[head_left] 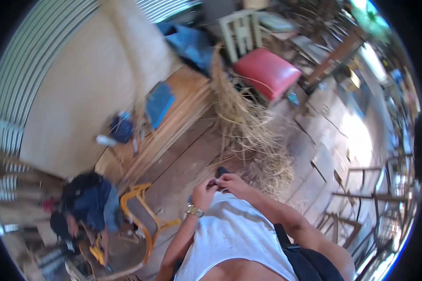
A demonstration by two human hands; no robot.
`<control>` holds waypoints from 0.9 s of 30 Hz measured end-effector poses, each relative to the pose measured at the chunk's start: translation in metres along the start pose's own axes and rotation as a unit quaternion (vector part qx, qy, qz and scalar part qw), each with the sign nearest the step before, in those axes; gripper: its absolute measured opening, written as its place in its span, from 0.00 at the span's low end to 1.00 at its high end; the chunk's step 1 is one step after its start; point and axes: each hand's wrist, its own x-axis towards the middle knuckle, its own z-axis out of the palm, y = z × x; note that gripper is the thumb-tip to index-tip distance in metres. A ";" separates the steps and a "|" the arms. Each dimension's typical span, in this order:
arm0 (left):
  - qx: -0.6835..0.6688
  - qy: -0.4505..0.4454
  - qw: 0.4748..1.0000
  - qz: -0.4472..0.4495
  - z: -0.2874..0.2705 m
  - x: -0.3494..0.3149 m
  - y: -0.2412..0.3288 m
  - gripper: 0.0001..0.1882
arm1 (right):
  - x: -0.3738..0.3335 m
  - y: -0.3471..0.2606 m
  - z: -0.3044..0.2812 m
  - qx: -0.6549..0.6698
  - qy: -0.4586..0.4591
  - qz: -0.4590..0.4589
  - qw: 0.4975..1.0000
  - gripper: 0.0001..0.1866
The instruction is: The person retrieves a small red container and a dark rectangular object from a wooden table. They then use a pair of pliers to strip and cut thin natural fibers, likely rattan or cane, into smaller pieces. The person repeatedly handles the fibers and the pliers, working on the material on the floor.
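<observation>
Fingers (226,178) on both bare hands are sitting bunched near each other, just past the plain white cloth shirt (234,225). Some small, dark, blurry thing (213,182) is showing right between them, so it's lying rightward off the left hand's (202,195) tips and leftward off the right hand's (235,186). Neither hand is looking clearly nearer, honestly, and I'm not making out a long axis. Both sets are bending inward, but how far open they are, or which is actually gripping it, I can't tell. A loose heap of dry, straw-coloured fibres (268,172) is lying beyond, to the right.
</observation>
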 end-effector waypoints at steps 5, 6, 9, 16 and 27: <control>0.019 -0.075 0.995 0.055 0.001 0.023 0.023 0.15 | 0.000 0.008 -0.015 0.061 0.089 -0.048 0.993 0.11; 0.025 -0.096 0.993 0.068 0.002 0.026 0.030 0.14 | -0.012 0.012 -0.013 0.089 0.116 -0.065 0.987 0.12; 0.021 -0.196 0.975 0.104 0.014 0.018 0.040 0.12 | -0.041 0.047 -0.001 0.065 0.200 -0.104 0.972 0.11; 0.028 -0.458 0.880 0.127 0.033 -0.015 -0.005 0.08 | -0.125 0.122 0.072 0.126 0.348 -0.106 0.923 0.12; 0.073 -0.595 0.754 0.267 0.103 -0.088 0.006 0.09 | -0.215 0.191 0.114 0.103 0.530 -0.074 0.838 0.11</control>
